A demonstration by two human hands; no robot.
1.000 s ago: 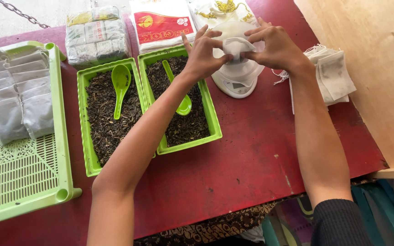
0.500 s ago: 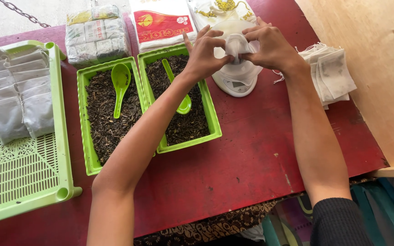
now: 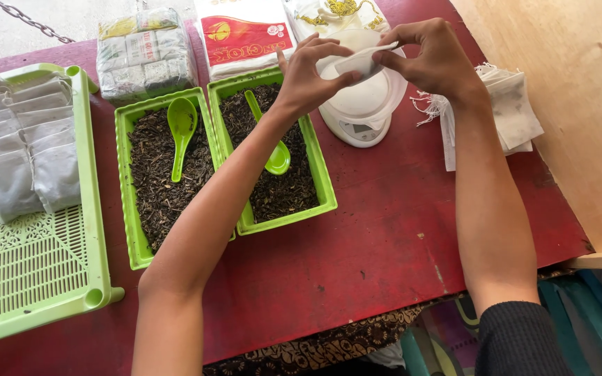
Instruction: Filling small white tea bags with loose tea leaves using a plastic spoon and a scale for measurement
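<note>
Both hands hold 1 small white bag (image 3: 361, 60) between them: the left hand (image 3: 308, 73) pinches its left end, the right hand (image 3: 430, 56) grips its right end, fingers closed on it. Directly below the fingers sits a white scale (image 3: 360, 111) on the red bench (image 3: 384, 244). Left of them lie 2 green trays of loose tea (image 3: 273, 188).

daylight falls on a red table (image 3: 384, 264), grey floor (image 3: 50, 21) beyond, plywood panel (image 3: 580, 83) beside.
</note>
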